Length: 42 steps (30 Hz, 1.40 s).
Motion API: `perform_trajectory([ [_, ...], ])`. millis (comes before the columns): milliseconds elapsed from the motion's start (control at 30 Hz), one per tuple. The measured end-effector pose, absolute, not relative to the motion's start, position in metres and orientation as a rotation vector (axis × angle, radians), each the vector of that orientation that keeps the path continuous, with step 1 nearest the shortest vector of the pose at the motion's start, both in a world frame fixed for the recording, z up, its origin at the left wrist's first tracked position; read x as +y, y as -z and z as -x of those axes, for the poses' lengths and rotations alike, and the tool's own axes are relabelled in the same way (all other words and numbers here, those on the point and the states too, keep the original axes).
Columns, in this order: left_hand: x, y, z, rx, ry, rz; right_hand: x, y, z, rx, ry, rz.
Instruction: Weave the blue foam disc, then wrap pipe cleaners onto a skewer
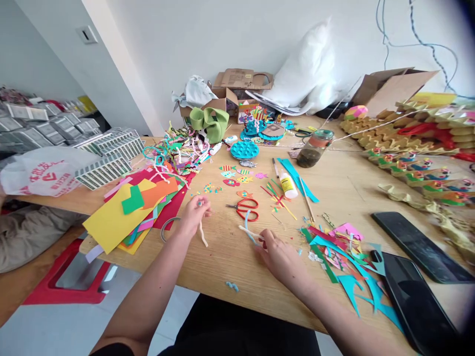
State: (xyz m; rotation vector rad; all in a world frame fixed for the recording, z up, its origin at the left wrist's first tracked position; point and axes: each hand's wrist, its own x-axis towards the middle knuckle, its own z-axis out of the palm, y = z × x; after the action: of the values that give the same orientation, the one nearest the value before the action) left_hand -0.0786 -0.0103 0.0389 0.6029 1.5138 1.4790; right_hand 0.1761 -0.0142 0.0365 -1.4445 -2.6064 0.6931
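Note:
My left hand point(195, 216) is closed in a pinch above the table, and a white pipe cleaner point(203, 234) hangs down from its fingers. My right hand point(279, 251) pinches a white pipe cleaner point(248, 230) and a bent light blue pipe cleaner point(247, 217), which cross in front of the fingertips. Red-handled scissors point(248, 203) lie just beyond, between the two hands. Close to the left hand are small coloured bits point(210, 188) and a grey tape ring point(165, 230). A short coiled blue piece point(232, 286) rests near the front edge.
Paper fish point(231, 183), a glue bottle point(288, 186) and a lidded jar point(314, 149) stand farther back. Coloured paper sheets point(111, 217) lie left; paper scraps point(341, 247) and two dark phones point(411, 287) lie right. Egg trays point(371, 133) line the right side.

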Motion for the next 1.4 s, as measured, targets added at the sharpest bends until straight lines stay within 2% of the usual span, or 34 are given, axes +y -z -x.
perform_trajectory([
  [133, -0.021, -0.037, 0.078, 1.806, -1.494, -1.068, -0.014, -0.041, -0.178, -2.659, -0.649, 1.502],
  [267, -0.036, -0.056, 0.063, 1.88, -1.576, -1.323, -0.012, -0.065, -0.185, -2.5, -0.804, 1.405],
  [333, -0.044, -0.068, 0.05, 1.701, -1.537, -1.176, -0.015, -0.08, -0.186, -2.432, -0.855, 1.327],
  [433, -0.05, -0.078, 0.031, 1.261, -1.284, -0.79, -0.024, -0.098, -0.184, -2.399, -0.925, 1.216],
  [567, -0.047, -0.079, 0.02, 0.903, -1.074, -0.544, -0.036, -0.1, -0.175, -2.415, -1.02, 1.096],
  [733, -0.045, -0.079, 0.015, 0.865, -1.2, -0.49, -0.037, -0.094, -0.172, -2.323, -1.042, 1.073],
  [933, -0.054, -0.09, 0.0, 0.747, -1.274, -0.532, -0.035, -0.093, -0.169, -2.115, -0.794, 1.168],
  [1267, -0.057, -0.096, -0.009, 0.793, -1.365, -0.539, -0.039, -0.086, -0.152, -2.219, -0.845, 1.198],
  [1400, -0.057, -0.099, -0.01, 0.827, -1.404, -0.517, -0.038, -0.094, -0.154, -2.27, -0.975, 1.144],
])
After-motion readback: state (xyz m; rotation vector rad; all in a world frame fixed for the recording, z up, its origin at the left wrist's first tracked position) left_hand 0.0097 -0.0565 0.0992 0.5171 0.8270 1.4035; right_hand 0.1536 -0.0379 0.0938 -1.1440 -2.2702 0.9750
